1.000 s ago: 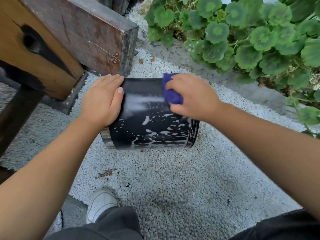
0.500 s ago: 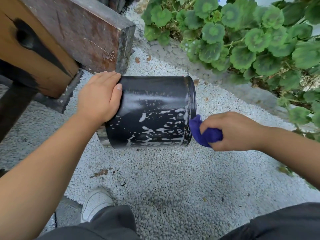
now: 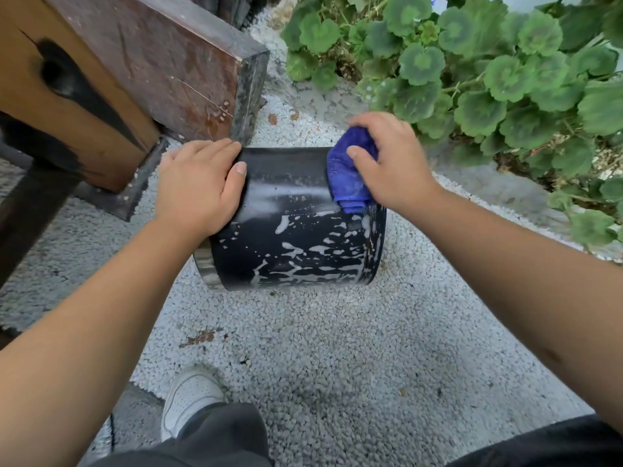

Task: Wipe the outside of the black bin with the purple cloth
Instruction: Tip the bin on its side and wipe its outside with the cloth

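In the head view, two bare forearms are reaching in from the lower corners toward the middle of the frame. The left hand (image 3: 199, 187) is lying palm-down on the left end of the bin (image 3: 296, 230), fingers straight and together, thumb stretched along the curved wall, pressing rather than gripping. The right hand (image 3: 391, 163) is clenching the cloth (image 3: 350, 173) between curled fingers and thumb and holding it against the bin's upper right, close to the rim. One bin, one cloth and one white shoe (image 3: 188, 397) are showing. The bin is lying on its side on the gravel (image 3: 337, 348) at mid-frame, a glossy black cylinder; its upper band is looking smeared and shiny, while white foamy streaks and droplets are covering the lower half. The cloth is bunched, deep purple-blue, with a fold hanging below the fingers. A wooden beam (image 3: 151, 62) is filling the upper left, and green plants (image 3: 488, 62) are spreading across the upper right.
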The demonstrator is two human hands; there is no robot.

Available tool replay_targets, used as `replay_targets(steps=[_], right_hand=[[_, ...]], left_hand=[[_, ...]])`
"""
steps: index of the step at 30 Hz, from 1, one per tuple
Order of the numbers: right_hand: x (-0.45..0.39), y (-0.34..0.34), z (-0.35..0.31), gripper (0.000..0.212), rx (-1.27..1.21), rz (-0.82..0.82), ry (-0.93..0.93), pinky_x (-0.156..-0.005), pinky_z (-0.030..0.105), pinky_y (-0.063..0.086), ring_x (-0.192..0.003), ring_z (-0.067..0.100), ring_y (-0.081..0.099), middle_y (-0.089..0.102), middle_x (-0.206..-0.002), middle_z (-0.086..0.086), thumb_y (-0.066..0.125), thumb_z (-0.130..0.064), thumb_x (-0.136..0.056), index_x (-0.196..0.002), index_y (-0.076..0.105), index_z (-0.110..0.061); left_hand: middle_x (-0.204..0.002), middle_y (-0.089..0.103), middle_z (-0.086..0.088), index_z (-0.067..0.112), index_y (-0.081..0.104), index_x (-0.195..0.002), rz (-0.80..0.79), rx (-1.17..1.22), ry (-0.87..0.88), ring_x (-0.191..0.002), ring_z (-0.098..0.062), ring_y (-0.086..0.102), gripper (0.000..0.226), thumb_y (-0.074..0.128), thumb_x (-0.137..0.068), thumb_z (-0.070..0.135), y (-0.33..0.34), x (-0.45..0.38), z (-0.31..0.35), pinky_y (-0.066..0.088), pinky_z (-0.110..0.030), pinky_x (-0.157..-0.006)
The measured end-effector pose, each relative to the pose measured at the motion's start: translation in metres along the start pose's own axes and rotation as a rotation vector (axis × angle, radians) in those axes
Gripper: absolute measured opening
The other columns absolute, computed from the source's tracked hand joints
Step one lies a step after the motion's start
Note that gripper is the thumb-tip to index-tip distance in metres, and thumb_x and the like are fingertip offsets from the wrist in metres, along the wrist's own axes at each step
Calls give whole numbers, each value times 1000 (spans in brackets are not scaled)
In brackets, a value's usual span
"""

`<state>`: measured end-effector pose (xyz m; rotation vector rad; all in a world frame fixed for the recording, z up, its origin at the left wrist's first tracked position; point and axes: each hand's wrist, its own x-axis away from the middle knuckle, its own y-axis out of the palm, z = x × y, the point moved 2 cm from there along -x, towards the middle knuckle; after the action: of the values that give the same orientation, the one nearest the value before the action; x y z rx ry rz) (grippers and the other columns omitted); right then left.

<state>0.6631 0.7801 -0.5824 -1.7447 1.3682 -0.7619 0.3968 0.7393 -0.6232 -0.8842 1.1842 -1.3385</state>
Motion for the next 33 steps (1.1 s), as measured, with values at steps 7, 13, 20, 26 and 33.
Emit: replay_targets(steps=[7, 13, 20, 26, 33], right_hand=[[-7, 22, 0, 54, 121, 47, 25, -100, 37, 36, -122, 30, 45, 52, -129, 4, 64, -50, -83, -127, 53, -21], [15, 27, -8, 48, -39, 206, 80, -81, 30, 40, -108, 23, 53, 56, -125, 3, 64, -15, -76, -123, 55, -19], [40, 49, -41, 44, 21, 265, 24, -94, 37, 47, -112, 26, 57, 62, -121, 5, 73, -5, -71, -113, 62, -14], [63, 101, -92, 41, -3, 34, -295, -91, 46, 49, -107, 39, 58, 64, -116, 18, 70, 6, -69, -109, 67, -4], [50, 74, -78, 55, -209, 101, -152, -100, 30, 46, -107, 9, 56, 60, -117, -7, 70, 2, -68, -116, 62, -21]], left_hand=[[-131, 62, -2, 16, 58, -129, -83, -24, -37, -121, -29, 55, 55, 20, -98, 43, 1, -11, -2, 45, -46, -93], [-103, 65, -1, 18, 57, -100, -116, -77, -107, -106, -30, 57, 47, 18, -98, 45, 0, -18, 0, 46, -42, -78], [-100, 67, -13, 8, 60, -98, -102, 55, -17, -97, -37, 57, 52, 20, -99, 41, 9, -28, -7, 44, -43, -80], [-99, 67, -21, 6, 62, -92, -111, 146, -72, -95, -39, 58, 50, 24, -96, 39, 20, -31, -17, 45, -44, -74], [-120, 65, -22, 13, 68, -111, -127, 237, -203, -113, -42, 55, 56, 24, -95, 44, 16, -28, -21, 43, -42, -89]])
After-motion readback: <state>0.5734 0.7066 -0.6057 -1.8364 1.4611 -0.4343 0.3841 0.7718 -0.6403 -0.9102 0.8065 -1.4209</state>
